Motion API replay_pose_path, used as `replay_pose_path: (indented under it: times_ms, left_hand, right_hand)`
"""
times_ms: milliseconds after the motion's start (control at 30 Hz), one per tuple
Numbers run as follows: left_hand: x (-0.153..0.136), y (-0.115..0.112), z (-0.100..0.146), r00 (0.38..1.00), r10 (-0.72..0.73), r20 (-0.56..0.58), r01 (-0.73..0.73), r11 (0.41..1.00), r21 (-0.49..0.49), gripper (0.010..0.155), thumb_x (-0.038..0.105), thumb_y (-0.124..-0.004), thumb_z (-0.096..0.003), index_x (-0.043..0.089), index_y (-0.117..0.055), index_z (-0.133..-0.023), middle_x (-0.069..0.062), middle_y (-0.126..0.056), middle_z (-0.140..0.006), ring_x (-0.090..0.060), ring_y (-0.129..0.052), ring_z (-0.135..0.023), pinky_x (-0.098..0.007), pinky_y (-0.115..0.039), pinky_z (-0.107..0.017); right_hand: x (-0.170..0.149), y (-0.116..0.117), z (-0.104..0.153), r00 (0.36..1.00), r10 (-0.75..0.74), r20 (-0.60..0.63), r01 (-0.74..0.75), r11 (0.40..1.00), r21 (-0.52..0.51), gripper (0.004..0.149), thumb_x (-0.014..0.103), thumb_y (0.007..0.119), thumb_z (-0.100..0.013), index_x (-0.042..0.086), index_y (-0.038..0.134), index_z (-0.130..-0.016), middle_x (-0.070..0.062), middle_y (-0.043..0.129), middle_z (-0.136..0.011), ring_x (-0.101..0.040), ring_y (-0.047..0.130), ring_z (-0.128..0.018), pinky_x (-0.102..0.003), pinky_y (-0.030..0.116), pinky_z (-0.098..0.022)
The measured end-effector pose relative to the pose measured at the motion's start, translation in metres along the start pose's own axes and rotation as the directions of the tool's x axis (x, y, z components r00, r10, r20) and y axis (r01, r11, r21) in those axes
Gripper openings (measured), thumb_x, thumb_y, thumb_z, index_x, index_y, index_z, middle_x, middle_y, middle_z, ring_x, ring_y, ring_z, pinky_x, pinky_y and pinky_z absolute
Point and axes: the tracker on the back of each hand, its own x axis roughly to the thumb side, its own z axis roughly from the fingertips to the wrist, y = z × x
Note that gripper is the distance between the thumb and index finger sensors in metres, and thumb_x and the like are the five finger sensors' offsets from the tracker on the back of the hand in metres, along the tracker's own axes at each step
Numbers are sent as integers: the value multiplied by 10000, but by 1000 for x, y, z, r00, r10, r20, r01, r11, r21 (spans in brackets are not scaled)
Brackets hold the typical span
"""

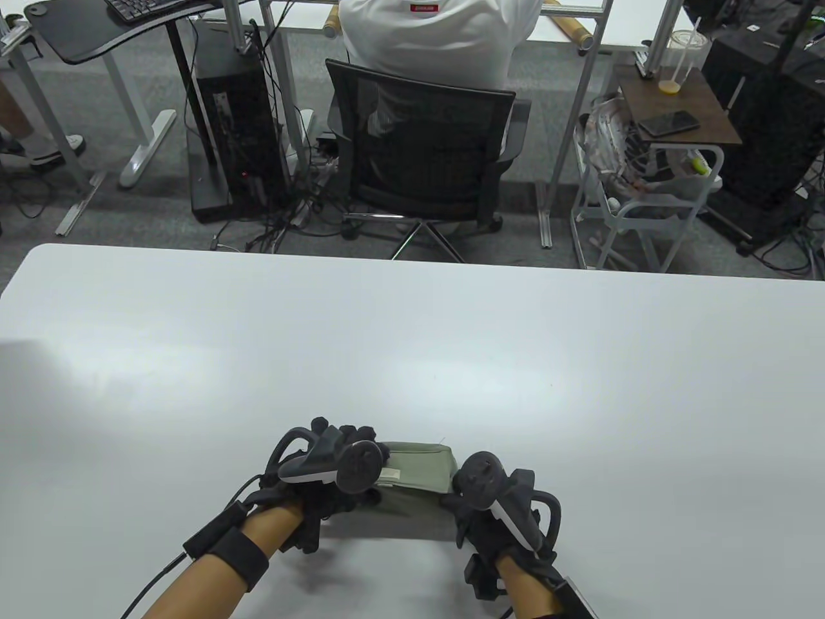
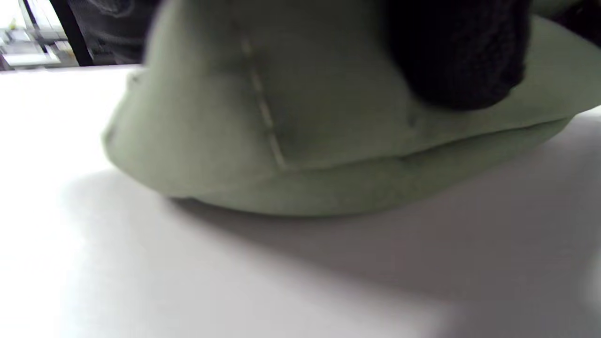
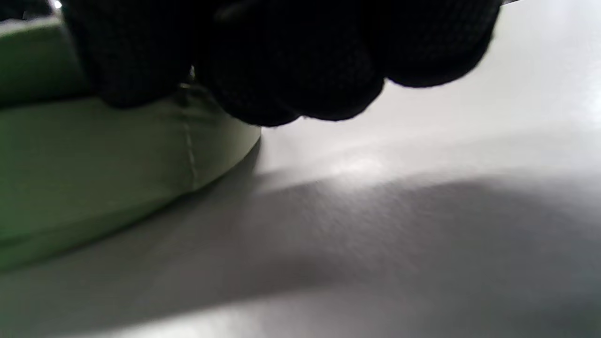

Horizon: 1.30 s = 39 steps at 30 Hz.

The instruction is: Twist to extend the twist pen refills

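A green fabric pouch [image 1: 419,474] lies on the white table [image 1: 412,348] near its front edge. No pen or refill shows. My left hand [image 1: 368,469] grips the pouch's left end. In the left wrist view a gloved finger [image 2: 458,56] presses on top of the pouch [image 2: 291,141]. My right hand [image 1: 461,494] grips the pouch's right end. In the right wrist view its curled fingers [image 3: 291,61] sit on the top edge of the pouch [image 3: 94,164], by a small metal glint. The trackers hide most of both hands in the table view.
The pouch is the only thing on the table. Beyond its far edge stand an office chair [image 1: 422,155] with a seated person, a computer tower [image 1: 235,122] and a small side cart [image 1: 670,129].
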Motion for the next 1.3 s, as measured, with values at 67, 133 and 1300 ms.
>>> replay_pose_path:
  times_ms: [67,133,1300]
  left_hand:
    - [3,5,6,996,-92,-5,92,993,69,726,631,-686,-448,248,-689,-1064,-217,-562,-1158,-485,-714,-991,-790,-489,-673]
    - [2,0,4,998,58,-29,-58,998,2,705,610,-620,-472,226,-721,-1055,-142,-784,-1030,-388,-854,-880,-741,-581,-670]
    - [-46,64,-48,985,132,-110,-125,990,66,443,447,-853,-455,203,-969,-806,-73,-1056,-670,-247,-1069,-535,-590,-695,-659]
  right_hand:
    - [3,0,0,1000,5,-10,-5,1000,-5,433,421,891,-288,232,913,-677,6,1005,-488,-133,989,-315,-411,857,-325]
    - [6,9,-2,998,19,-59,-16,999,52,435,427,885,-294,220,914,-676,-3,1006,-484,-132,992,-307,-408,859,-319]
    - [62,-34,3,953,99,287,-77,993,-88,436,397,815,-322,273,897,-732,8,992,-524,-150,989,-350,-423,847,-359]
